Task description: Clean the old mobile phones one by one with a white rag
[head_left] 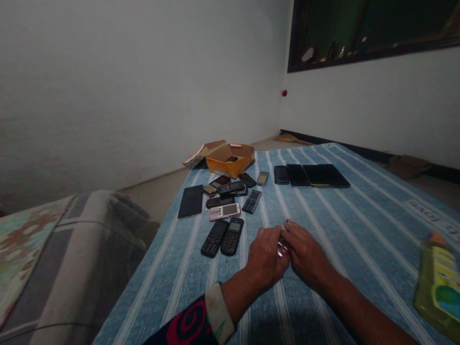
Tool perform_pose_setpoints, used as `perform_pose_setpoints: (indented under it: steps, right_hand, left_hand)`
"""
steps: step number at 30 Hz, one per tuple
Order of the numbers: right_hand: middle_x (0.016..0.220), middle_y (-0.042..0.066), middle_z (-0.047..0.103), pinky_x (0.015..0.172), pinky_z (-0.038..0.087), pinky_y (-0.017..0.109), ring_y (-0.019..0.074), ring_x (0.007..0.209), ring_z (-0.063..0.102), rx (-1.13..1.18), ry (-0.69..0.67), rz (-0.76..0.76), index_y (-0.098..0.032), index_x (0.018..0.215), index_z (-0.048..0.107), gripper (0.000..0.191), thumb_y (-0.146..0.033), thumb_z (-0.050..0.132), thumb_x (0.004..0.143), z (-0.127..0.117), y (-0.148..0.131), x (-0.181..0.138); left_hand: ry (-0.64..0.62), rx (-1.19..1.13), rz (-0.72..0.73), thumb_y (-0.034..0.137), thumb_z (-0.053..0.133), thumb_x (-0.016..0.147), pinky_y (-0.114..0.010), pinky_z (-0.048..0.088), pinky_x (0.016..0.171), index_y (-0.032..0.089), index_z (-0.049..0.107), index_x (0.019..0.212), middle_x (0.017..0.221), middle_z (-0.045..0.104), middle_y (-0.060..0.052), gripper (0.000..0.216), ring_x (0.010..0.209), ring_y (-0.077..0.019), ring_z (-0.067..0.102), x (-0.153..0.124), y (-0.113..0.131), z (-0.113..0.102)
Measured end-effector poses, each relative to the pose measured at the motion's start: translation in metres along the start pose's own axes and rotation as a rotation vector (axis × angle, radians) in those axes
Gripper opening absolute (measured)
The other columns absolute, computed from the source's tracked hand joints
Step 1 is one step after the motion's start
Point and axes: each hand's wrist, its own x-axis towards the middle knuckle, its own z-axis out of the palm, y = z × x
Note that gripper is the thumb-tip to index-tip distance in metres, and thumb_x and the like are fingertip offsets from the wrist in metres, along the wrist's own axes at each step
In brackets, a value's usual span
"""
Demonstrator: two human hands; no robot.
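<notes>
Striped cloth [359, 215]: looks soft, likely poor footing. Keypad phones [223, 237], 2, lie near the left hand [264, 256]; a sideways nudge could scatter them. Left and right hand [307, 254] are curled shut together around the small pink object [282, 248], low over the cloth and mostly hidden. It may slip out.

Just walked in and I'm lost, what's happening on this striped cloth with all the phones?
A person rests both hands on the blue striped cloth. The left hand and right hand are closed together on a small pink thing, too hidden to identify. Ahead lie keypad phones, then an orange box with one phone inside, and a row of dark smartphones to its right. A green packet lies at the right edge.
</notes>
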Motion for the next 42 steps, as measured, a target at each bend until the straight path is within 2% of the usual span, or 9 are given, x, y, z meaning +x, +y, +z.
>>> perform_pose_setpoints:
  steps: [4, 12, 15, 20, 25, 28, 37, 42]
  right_hand:
    - [0.114, 0.012, 0.067, 0.109, 0.040, 0.052, 0.0247, 0.118, 0.057, 0.061, -0.032, -0.068, -0.017, 0.114, 0.063, 0.035, -0.010, 0.040, 0.090, -0.003, -0.007, 0.003]
    - [0.118, 0.014, 0.066, 0.107, 0.043, 0.051, 0.0263, 0.120, 0.056, 0.006, 0.033, 0.013, -0.015, 0.116, 0.063, 0.040, -0.006, 0.040, 0.086, 0.002, 0.007, -0.003]
    - [0.118, 0.015, 0.066, 0.106, 0.043, 0.052, 0.0263, 0.120, 0.055, 0.021, 0.035, 0.005, -0.014, 0.118, 0.062, 0.040, -0.006, 0.039, 0.086, 0.001, -0.001, -0.003]
    - [0.118, 0.014, 0.065, 0.106, 0.045, 0.049, 0.0254, 0.120, 0.055, 0.086, -0.037, -0.045, -0.015, 0.114, 0.064, 0.036, -0.008, 0.040, 0.088, 0.000, -0.015, -0.001]
    - [0.114, 0.014, 0.067, 0.106, 0.044, 0.051, 0.0263, 0.119, 0.057, 0.049, 0.046, -0.005, -0.015, 0.112, 0.064, 0.036, -0.007, 0.040, 0.087, 0.001, -0.004, 0.000]
    - [0.115, 0.013, 0.067, 0.105, 0.045, 0.052, 0.0267, 0.120, 0.056, 0.019, 0.077, 0.031, -0.016, 0.113, 0.064, 0.037, -0.006, 0.040, 0.087, 0.003, 0.005, -0.001]
    - [0.121, 0.015, 0.064, 0.109, 0.042, 0.051, 0.0278, 0.126, 0.051, 0.008, 0.035, 0.035, -0.013, 0.116, 0.063, 0.040, -0.005, 0.039, 0.085, 0.009, 0.007, -0.008]
    - [0.120, 0.015, 0.065, 0.107, 0.043, 0.052, 0.0268, 0.122, 0.055, 0.051, 0.003, 0.016, -0.015, 0.119, 0.062, 0.041, -0.007, 0.039, 0.086, 0.008, -0.003, -0.007]
  left_hand:
    - [-0.005, -0.011, 0.012, 0.018, 0.057, 0.076, -0.042, 0.047, 0.084, 0.016, 0.053, 0.108, 0.100, 0.063, -0.009, 0.033, 0.091, -0.0261, 0.054, 0.000, 0.000, 0.000]
    - [0.012, 0.033, 0.019, 0.018, 0.054, 0.081, -0.041, 0.047, 0.083, 0.016, 0.052, 0.115, 0.100, 0.062, -0.009, 0.033, 0.090, -0.0254, 0.054, 0.000, 0.000, 0.001]
    - [0.032, 0.038, 0.029, 0.018, 0.053, 0.080, -0.042, 0.047, 0.083, 0.015, 0.051, 0.116, 0.102, 0.062, -0.010, 0.036, 0.091, -0.0258, 0.053, 0.000, -0.003, 0.003]
    - [0.056, 0.056, -0.015, 0.019, 0.055, 0.077, -0.043, 0.048, 0.082, 0.014, 0.051, 0.115, 0.101, 0.062, -0.011, 0.039, 0.092, -0.0274, 0.053, 0.000, -0.008, 0.006]
    - [0.025, 0.066, -0.046, 0.019, 0.053, 0.081, -0.040, 0.047, 0.080, 0.016, 0.054, 0.105, 0.097, 0.062, -0.009, 0.024, 0.089, -0.0256, 0.053, 0.002, -0.002, 0.000]
    - [0.022, 0.080, -0.059, 0.019, 0.055, 0.080, -0.038, 0.047, 0.078, 0.018, 0.053, 0.104, 0.095, 0.062, -0.007, 0.025, 0.088, -0.0251, 0.052, 0.002, 0.001, -0.002]
    - [0.001, 0.069, -0.074, 0.024, 0.062, 0.078, -0.039, 0.047, 0.079, 0.018, 0.053, 0.102, 0.096, 0.062, -0.007, 0.026, 0.090, -0.0256, 0.053, 0.002, 0.001, -0.004]
    - [-0.014, 0.071, -0.069, 0.022, 0.060, 0.077, -0.041, 0.048, 0.083, 0.016, 0.052, 0.110, 0.100, 0.062, -0.009, 0.035, 0.092, -0.0265, 0.053, 0.001, 0.001, -0.004]
